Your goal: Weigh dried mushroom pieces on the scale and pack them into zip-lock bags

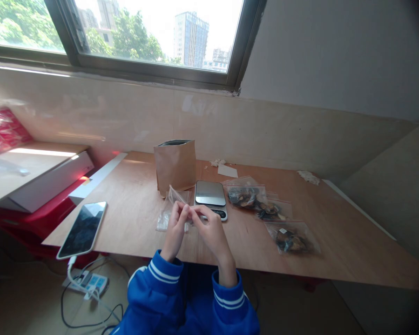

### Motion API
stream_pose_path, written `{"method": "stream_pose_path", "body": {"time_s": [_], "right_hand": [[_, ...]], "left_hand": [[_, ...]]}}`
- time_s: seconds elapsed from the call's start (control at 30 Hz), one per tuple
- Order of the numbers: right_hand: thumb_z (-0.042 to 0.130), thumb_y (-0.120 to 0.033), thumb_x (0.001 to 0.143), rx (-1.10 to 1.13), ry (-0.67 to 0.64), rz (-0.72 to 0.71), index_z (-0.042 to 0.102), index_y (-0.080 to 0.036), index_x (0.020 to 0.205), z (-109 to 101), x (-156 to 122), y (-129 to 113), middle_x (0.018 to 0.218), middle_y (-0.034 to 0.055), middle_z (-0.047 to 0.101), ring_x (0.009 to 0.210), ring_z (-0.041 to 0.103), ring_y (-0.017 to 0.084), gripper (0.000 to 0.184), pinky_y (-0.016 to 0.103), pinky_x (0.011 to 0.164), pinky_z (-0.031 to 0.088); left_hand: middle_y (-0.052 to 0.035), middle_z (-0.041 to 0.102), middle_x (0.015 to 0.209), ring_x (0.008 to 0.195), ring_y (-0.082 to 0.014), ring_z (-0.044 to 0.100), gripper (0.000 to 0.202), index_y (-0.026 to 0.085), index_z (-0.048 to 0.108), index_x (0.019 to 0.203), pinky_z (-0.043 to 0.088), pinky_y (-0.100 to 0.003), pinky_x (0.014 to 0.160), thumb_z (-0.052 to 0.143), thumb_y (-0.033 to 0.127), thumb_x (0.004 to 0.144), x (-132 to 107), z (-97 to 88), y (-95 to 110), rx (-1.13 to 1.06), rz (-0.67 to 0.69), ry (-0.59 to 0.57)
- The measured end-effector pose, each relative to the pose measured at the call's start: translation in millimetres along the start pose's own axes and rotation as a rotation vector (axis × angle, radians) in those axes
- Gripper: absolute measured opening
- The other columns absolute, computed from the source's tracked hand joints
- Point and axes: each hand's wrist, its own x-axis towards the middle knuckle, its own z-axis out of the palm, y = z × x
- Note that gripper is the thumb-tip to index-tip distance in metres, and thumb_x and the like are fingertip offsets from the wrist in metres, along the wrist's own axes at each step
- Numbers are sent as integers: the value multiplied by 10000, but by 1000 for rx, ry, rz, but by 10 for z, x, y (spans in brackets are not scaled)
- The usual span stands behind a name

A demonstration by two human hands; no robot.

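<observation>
My left hand (175, 226) and my right hand (211, 230) meet above the table's front part, thumbs and fingertips pinched together. Between them is a thin clear plastic bag (175, 194), its corner sticking up behind my left fingers. More clear bags (163, 222) lie flat on the table under my left hand. Just behind my right hand sits a kitchen scale (210, 193) with a bare metal plate; its display is partly covered by my fingers. A brown paper pouch (175, 165) stands upright with its top open, behind the plastic bags.
Several clear zip bags with dark dried pieces (289, 239) lie right of the scale. A white card (227, 170) rests near the wall. On the left edge lies a phone (83, 229) with a cable plugged in. A power strip (89, 281) is on the floor.
</observation>
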Motion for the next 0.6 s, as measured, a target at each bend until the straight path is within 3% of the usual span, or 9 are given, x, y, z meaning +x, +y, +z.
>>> {"method": "stream_pose_path", "body": {"time_s": [0.23, 0.6], "right_hand": [[515, -330, 914, -22, 29, 31, 716, -192, 846, 12, 10, 59, 819, 34, 707, 736, 639, 168, 254, 257, 684, 485], [533, -372, 909, 88, 11, 52, 728, -175, 822, -15, 28, 138, 870, 62, 713, 814, 653, 186, 290, 274, 730, 508]], "left_hand": [[27, 457, 649, 623, -114, 429, 320, 194, 505, 701, 369, -221, 605, 566, 462, 864, 14, -15, 38, 173, 115, -45], [21, 503, 627, 619, -121, 477, 336, 196, 499, 674, 383, -215, 567, 568, 468, 857, 3, -38, 49, 130, 41, -50]]}}
